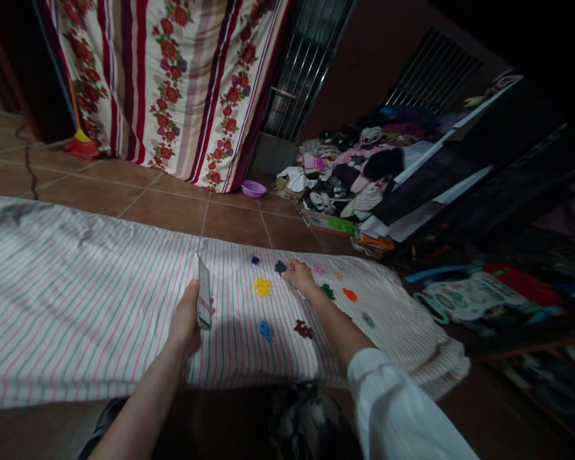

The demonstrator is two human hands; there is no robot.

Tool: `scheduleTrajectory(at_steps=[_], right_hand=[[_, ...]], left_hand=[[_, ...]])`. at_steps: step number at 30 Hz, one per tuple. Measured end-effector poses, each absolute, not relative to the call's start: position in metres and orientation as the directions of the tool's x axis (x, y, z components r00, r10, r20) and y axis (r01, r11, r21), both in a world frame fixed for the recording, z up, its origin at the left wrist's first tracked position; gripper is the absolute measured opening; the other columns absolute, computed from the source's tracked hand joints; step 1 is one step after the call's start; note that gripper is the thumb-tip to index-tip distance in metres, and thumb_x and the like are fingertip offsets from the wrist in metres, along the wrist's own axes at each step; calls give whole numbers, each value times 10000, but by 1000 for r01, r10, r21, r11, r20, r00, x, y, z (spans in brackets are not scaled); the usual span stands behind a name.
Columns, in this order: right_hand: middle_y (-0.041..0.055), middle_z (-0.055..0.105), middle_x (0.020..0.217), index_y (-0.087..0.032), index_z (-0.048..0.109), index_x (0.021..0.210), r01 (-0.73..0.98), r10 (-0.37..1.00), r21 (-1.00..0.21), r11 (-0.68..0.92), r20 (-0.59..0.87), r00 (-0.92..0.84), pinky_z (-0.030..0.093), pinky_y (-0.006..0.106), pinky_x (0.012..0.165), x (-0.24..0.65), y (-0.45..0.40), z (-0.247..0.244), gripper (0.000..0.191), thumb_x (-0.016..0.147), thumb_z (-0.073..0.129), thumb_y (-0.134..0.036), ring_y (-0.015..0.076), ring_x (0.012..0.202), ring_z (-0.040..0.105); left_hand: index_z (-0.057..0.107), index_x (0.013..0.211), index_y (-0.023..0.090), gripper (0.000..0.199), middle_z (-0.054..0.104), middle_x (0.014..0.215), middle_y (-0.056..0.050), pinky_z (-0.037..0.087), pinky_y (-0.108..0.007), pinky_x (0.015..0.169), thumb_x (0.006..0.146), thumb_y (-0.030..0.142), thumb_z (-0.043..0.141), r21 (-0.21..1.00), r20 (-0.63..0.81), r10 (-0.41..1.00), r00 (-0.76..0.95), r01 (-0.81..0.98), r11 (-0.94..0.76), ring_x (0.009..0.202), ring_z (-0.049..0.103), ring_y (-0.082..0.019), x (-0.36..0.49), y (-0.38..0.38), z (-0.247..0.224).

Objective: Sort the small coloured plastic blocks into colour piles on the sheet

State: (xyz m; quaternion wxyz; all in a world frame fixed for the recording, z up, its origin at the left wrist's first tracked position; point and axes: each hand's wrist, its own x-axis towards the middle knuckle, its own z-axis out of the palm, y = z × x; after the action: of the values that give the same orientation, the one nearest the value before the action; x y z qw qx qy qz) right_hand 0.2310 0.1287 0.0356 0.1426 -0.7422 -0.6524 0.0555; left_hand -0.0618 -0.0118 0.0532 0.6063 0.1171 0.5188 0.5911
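Note:
My left hand (186,314) grips a flat, phone-like slab (204,299), standing on edge above the striped cloth (100,300). My right hand (299,276) reaches down to the cloth with its fingers pinched together beside a dark grey cluster of small pieces (280,267); what is between the fingertips is too small to make out. Around it lie a yellow cluster (262,287), a blue cluster (265,329), a brown cluster (303,329), a pink cluster (319,270) and a dark purple one (255,260). A green cluster (328,292) is partly behind my right forearm.
Farther right on the cloth are orange pieces (349,294) and grey pieces (368,319). Beyond it, a purple basin (253,188) sits on the tiled floor near a floral curtain (172,83). Clothes (349,160) are heaped at the back right; a broom (81,147) leans at the left.

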Motion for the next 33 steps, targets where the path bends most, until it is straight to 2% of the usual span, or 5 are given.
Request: scheduleTrajectory(at_steps=[11, 17, 21, 25, 33], right_hand=[[63, 682, 935, -137, 632, 1058, 948, 985, -306, -93, 109, 132, 468, 238, 766, 225, 131, 18, 352, 712, 596, -82, 153, 840, 631], [98, 675, 1032, -144, 652, 1039, 955, 981, -288, -74, 149, 121, 425, 271, 896, 232, 129, 26, 268, 790, 552, -137, 197, 1013, 593], [103, 657, 1142, -159, 644, 1110, 954, 985, -297, -44, 144, 90, 399, 268, 945, 230, 138, 28, 381, 809, 440, -44, 190, 1081, 580], [77, 646, 1201, -191, 626, 1163, 943, 992, -333, -1, 117, 43, 403, 274, 959, 222, 152, 25, 421, 817, 430, -53, 186, 1124, 571], [39, 661, 1181, -221, 653, 1120, 927, 998, -374, 20, 64, 4, 423, 233, 927, 218, 155, 23, 381, 855, 409, -96, 158, 1113, 585]], left_hand=[[593, 1119, 145, 320, 621, 825, -55, 507, -232, 535, 908, 356, 476, 752, -504, 826, -253, -599, 275, 634, 606, -129, -61, -13, 60], [588, 1090, 137, 317, 618, 817, -52, 493, -227, 525, 906, 371, 478, 745, -517, 817, -256, -605, 281, 613, 594, -122, -61, -14, 61], [588, 1084, 146, 321, 609, 810, -43, 497, -222, 527, 900, 392, 494, 746, -518, 816, -255, -601, 285, 613, 590, -114, -60, -13, 58], [589, 1091, 156, 311, 607, 829, -43, 510, -226, 535, 903, 385, 496, 745, -518, 816, -257, -605, 282, 633, 604, -116, -60, -12, 56], [584, 1121, 159, 343, 611, 799, -46, 501, -214, 528, 902, 408, 493, 750, -517, 819, -250, -594, 291, 638, 609, -120, -60, -10, 52]])
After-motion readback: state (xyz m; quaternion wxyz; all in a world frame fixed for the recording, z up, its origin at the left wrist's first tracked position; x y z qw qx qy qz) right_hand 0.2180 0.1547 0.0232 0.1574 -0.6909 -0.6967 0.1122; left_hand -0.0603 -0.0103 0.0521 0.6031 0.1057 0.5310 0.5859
